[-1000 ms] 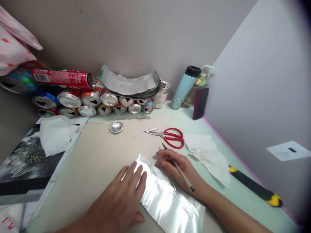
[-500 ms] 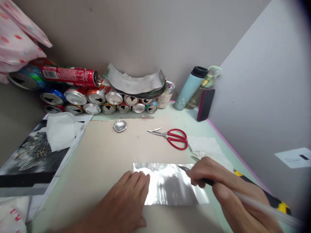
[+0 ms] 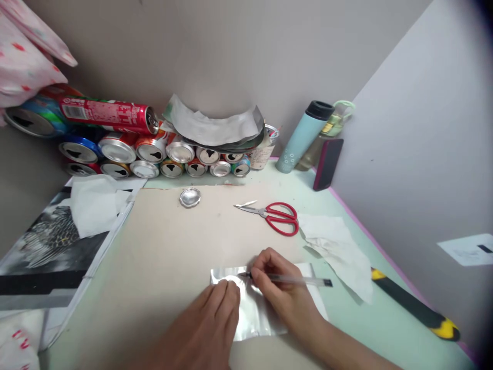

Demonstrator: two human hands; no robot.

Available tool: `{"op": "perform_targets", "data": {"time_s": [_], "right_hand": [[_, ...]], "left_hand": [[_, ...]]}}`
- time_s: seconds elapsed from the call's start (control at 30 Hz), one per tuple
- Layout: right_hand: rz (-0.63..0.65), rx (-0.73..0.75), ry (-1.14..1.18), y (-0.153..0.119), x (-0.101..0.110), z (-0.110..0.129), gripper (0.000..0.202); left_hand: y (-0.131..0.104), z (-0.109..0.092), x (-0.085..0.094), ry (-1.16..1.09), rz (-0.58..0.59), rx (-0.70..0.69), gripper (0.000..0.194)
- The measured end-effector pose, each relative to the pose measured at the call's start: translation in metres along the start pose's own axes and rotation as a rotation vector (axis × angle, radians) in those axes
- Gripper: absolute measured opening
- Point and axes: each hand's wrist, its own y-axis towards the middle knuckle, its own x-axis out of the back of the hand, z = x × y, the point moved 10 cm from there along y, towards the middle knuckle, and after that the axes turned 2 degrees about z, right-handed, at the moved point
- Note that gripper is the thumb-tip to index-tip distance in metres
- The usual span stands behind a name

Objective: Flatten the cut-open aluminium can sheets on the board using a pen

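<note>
A shiny aluminium sheet [image 3: 256,313] lies near the front of the work board. My left hand [image 3: 211,313] presses on its left part, fingers laid side by side on the metal, thumb hidden. My right hand [image 3: 285,293] is closed around a clear-barrelled pen [image 3: 300,279] with a black end. The pen's tip meets the upper part of the sheet, just right of my left fingertips. Red-handled scissors [image 3: 279,218] rest beyond my right hand, and a small silver dish-shaped metal piece [image 3: 190,197] sits farther left.
Several drink cans [image 3: 171,167] are stacked along the back wall, with curved metal sheets [image 3: 215,128] on top. A blue tumbler [image 3: 306,139] and a phone [image 3: 328,164] stand back right. Crumpled tissue [image 3: 339,246] and a black-and-yellow handle [image 3: 416,306] lie to the right.
My right hand has moved left with the pen, from the sheet's right part to near my left fingers. My left hand stays on the sheet.
</note>
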Motion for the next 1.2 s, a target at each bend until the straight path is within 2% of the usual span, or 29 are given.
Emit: {"op": "perform_targets", "data": {"time_s": [0.17,0.37,0.63,0.9,1.2], "right_hand": [[0.022,0.038,-0.039,0.001,-0.001,-0.004,0.023],[0.06,0.099,-0.127,-0.002,-0.005,0.0,0.024],[0.077,0.087,-0.194,-0.003,-0.01,0.001,0.023],[0.097,0.078,-0.209,-0.002,-0.012,0.0,0.021],[0.143,0.031,-0.223,-0.002,-0.014,0.001,0.021]], "left_hand": [[-0.001,-0.005,0.0,0.063,-0.003,0.009,0.042],[-0.001,-0.007,0.008,0.152,-0.078,0.056,0.034],[0.002,-0.005,0.017,0.1,-0.023,0.031,0.042],[0.001,-0.005,0.012,0.035,0.029,0.023,0.041],[0.002,-0.002,0.02,0.055,-0.003,0.036,0.041]]}}
